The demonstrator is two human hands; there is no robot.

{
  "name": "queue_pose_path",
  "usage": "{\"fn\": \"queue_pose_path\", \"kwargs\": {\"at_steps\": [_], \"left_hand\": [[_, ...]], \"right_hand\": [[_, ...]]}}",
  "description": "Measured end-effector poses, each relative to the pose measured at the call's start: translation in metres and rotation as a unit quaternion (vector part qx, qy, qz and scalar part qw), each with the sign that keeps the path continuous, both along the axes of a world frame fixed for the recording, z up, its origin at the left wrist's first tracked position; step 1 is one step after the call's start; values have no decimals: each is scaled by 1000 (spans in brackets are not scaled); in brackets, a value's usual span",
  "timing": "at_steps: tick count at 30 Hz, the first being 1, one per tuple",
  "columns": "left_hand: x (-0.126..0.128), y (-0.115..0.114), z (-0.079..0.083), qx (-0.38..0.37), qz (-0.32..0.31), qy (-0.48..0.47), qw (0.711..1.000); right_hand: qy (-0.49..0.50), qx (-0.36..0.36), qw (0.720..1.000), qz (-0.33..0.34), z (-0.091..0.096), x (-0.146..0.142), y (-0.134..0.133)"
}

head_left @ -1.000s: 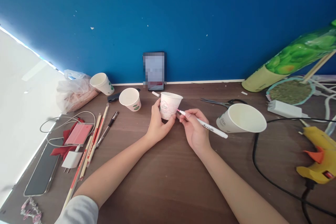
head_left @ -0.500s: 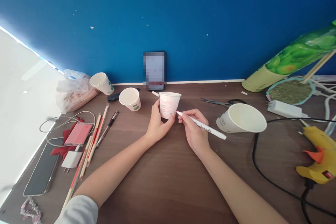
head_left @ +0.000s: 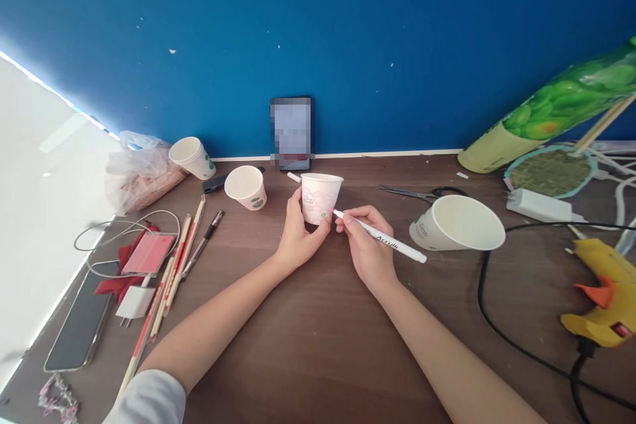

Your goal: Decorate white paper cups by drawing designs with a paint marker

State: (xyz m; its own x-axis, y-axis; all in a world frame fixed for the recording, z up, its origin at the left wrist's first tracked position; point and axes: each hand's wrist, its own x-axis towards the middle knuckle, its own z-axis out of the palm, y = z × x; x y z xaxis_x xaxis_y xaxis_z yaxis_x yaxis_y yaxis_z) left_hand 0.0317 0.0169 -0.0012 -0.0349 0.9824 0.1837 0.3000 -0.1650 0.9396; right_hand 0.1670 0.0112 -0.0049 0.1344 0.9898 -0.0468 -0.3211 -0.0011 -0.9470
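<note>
A white paper cup (head_left: 320, 193) with pink curved lines drawn on its side stands upright at the middle of the table. My left hand (head_left: 303, 235) grips it from the left and front, thumb near its base. Between the fingers of my right hand (head_left: 368, 244) is a white acrylic marker (head_left: 397, 245), its pink tip at the cup's lower right side. Behind the cup lies a small white marker cap (head_left: 293, 177). To the left stands another paper cup (head_left: 246, 188) with green leaves; to the right, a larger paper cup (head_left: 464, 224).
Scissors (head_left: 422, 194) lie behind the larger cup. A yellow glue gun (head_left: 603, 295) and its black cable (head_left: 511, 338) occupy the right. A phone (head_left: 291, 132) leans on the blue wall. Chopsticks (head_left: 173, 265), a pen (head_left: 203, 245) and another phone (head_left: 82, 321) lie left.
The marker tip has shifted very slightly against the cup's side. My left hand keeps the cup in the same place.
</note>
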Motion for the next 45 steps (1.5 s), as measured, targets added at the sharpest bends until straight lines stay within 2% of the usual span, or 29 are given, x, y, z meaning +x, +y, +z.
{"fn": "queue_pose_path", "kwargs": {"at_steps": [12, 19, 28, 45], "left_hand": [[0, -1, 2, 1, -4, -15, 1000], [-1, 1, 2, -8, -8, -42, 999], [0, 1, 1, -4, -7, -47, 999], [1, 1, 1, -8, -3, -51, 999]], "right_hand": [[-6, 9, 1000, -22, 2, 0, 2], [46, 6, 999, -27, 7, -1, 3], [4, 10, 1000, 1, -1, 1, 0], [14, -10, 1000, -13, 3, 0, 2]]}}
